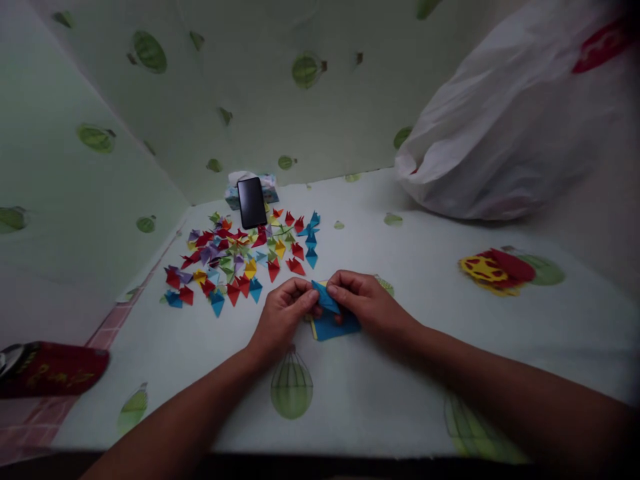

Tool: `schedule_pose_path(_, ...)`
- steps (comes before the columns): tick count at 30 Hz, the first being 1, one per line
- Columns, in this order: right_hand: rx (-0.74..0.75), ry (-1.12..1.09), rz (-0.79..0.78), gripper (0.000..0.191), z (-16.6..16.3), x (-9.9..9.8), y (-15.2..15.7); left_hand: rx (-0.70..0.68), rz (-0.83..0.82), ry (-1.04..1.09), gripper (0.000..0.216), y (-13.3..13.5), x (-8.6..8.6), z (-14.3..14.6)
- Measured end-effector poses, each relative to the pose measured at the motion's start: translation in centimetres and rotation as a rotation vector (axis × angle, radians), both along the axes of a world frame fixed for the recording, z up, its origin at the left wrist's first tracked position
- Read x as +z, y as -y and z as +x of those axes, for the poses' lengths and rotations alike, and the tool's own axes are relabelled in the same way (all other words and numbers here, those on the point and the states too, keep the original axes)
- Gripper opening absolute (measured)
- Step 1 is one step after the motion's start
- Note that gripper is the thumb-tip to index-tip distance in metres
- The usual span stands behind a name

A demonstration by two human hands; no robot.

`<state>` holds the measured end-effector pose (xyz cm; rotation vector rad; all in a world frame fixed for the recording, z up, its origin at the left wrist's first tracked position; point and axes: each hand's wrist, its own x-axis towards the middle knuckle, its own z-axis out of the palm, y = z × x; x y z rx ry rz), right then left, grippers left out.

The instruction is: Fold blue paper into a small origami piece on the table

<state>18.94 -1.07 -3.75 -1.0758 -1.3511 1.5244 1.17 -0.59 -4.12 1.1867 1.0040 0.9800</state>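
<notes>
Between my two hands is a small piece of folded blue paper (327, 298), pinched at both sides. My left hand (286, 312) grips its left edge between thumb and fingers. On the other side, my right hand (364, 300) is closed on its upper right part. Directly beneath lies a stack of square paper (336, 329), blue on top with a yellow edge showing at the left. Many folded paper cranes (235, 257) in red, blue, yellow, green and purple spread over the table to the left and beyond my hands. Some fingertips are hidden behind the folded paper.
A black phone (252, 203) leans against a tissue box (271, 189) at the back. Yellow and red paper cut-outs (493, 270) lie at the right, below a large white plastic bag (500, 127). A red can (55, 369) lies at the left edge of the table (240, 413).
</notes>
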Motion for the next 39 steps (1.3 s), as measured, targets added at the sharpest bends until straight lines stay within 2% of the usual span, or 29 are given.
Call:
schedule_pose_path(7,-0.012,-0.084,-0.064,0.020,-0.17,-0.14,0.08,0.092,0.037,0.010,0.018,-0.24,-0.43,-0.04)
schedule_pose_path(18,-0.011,-0.082,-0.049,0.015,-0.14,-0.21,-0.06,0.019,-0.066,0.046,0.023,-0.31,-0.53,0.11)
schedule_pose_path(23,-0.031,-0.026,-0.005,0.018,-0.23,-0.01,0.24,-0.024,-0.036,0.012,0.025,-0.22,-0.27,0.12)
schedule_pose_path(29,-0.055,-0.035,-0.020,0.025,-0.16,0.09,0.38,-0.025,-0.038,0.104,0.029,-0.17,-0.43,0.09)
schedule_pose_path(33,-0.062,-0.044,-0.024,0.025,-0.18,-0.04,0.39,-0.055,-0.002,0.105,0.022,-0.26,-0.50,0.05)
schedule_pose_path(39,-0.041,-0.039,-0.042,0.026,-0.32,-0.13,0.36,-0.028,-0.010,0.108,0.024,-0.21,-0.58,0.09)
